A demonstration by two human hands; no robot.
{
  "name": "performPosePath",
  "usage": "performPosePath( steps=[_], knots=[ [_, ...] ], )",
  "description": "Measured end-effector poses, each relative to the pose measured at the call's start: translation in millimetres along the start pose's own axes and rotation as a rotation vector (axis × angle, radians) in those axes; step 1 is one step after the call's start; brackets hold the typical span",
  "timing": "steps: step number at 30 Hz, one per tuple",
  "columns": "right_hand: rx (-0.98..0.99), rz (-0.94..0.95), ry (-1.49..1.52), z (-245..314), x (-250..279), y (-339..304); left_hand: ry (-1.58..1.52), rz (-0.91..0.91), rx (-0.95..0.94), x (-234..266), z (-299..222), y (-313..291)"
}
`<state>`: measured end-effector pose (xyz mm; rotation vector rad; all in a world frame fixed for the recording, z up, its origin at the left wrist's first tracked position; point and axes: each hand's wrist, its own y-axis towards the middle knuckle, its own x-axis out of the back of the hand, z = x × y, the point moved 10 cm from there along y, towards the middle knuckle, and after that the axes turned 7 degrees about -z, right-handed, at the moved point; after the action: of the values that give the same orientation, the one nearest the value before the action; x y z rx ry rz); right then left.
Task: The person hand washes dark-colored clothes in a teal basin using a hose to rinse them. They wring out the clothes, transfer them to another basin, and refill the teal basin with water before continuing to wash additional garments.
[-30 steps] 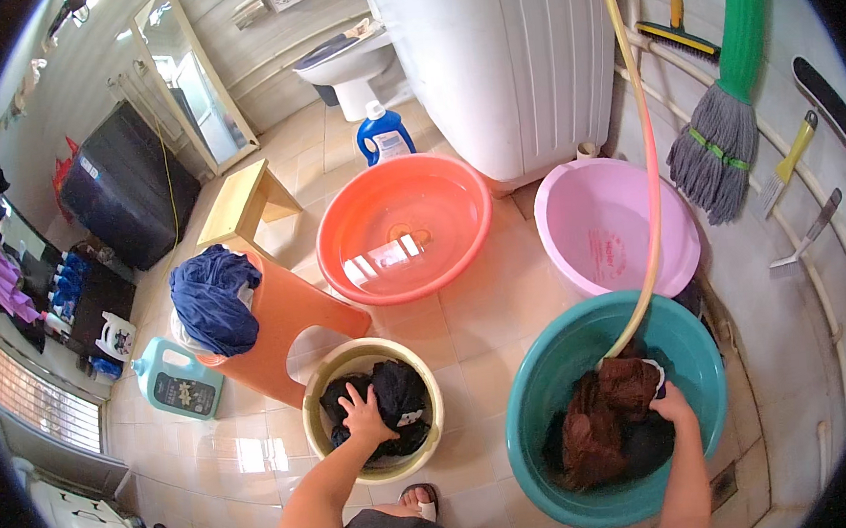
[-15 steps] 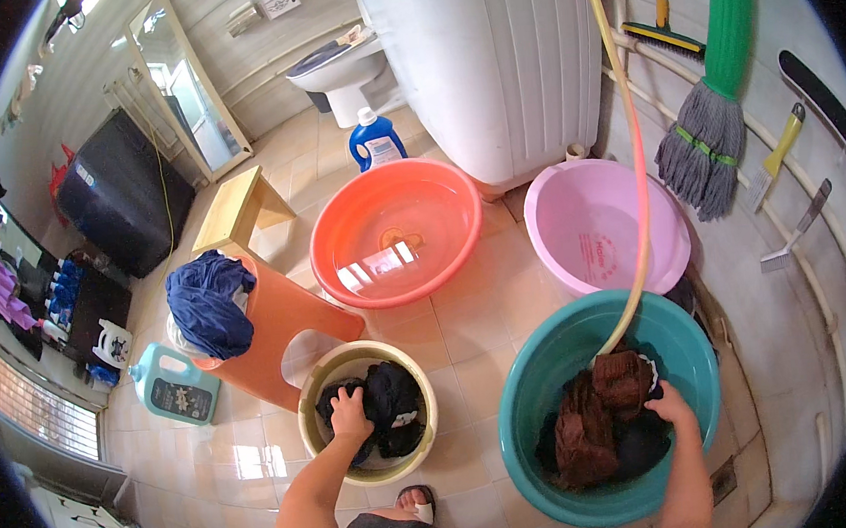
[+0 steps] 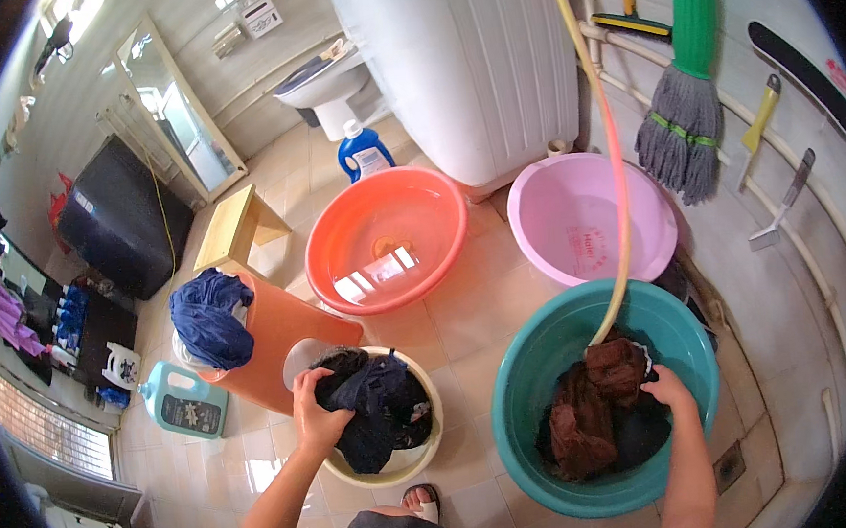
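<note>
My left hand [image 3: 318, 414] grips dark wet clothes [image 3: 380, 414], partly raised above the left rim of a cream basin [image 3: 411, 461]. Other dark fabric stays low in that basin. My right hand [image 3: 669, 387] is closed on the edge of a brown garment [image 3: 584, 429], where a bit of white trim shows. That garment lies bunched in a teal basin [image 3: 518, 385], over black cloth [image 3: 643, 440] sitting in water. A yellow and pink hose [image 3: 615, 152] hangs down into the teal basin, its end touching the brown cloth.
An orange basin [image 3: 457, 252] of water and a pink basin [image 3: 547, 216] stand farther off. Navy cloth [image 3: 213, 318] rests on an orange stool [image 3: 286, 337]. Detergent bottles [image 3: 364, 155], a wooden bench [image 3: 224, 224], a washing machine [image 3: 478, 64] and a hanging mop [image 3: 684, 133] surround them.
My left hand has moved left and lifted the dark clothes partway up out of the cream basin. The right hand stays at the brown garment's edge. The whole view has shifted slightly.
</note>
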<state>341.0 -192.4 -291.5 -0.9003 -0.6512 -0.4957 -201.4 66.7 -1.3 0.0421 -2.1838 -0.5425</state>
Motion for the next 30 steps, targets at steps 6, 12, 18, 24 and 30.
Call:
performPosePath(
  steps=[6, 12, 18, 24, 30],
  knots=[
    [0.055, 0.016, 0.110, 12, 9, -1, -0.214, -0.017, -0.242, 12, -115, 22],
    [0.036, 0.055, 0.094, 19, 27, -13, -0.574, 0.029, -0.335, 17, -226, 33],
    [0.149, -0.025, 0.380, 15, 47, 3, -1.013, 0.274, -0.318, -2, -334, 24],
    [0.239, 0.493, 1.131, 84, 74, -60, -1.201, 0.501, -0.249, -63, -390, 5],
    [0.551, 0.622, 1.465, 105, 122, -92, -1.233, 0.761, 0.201, -203, -363, -46]
  ],
)
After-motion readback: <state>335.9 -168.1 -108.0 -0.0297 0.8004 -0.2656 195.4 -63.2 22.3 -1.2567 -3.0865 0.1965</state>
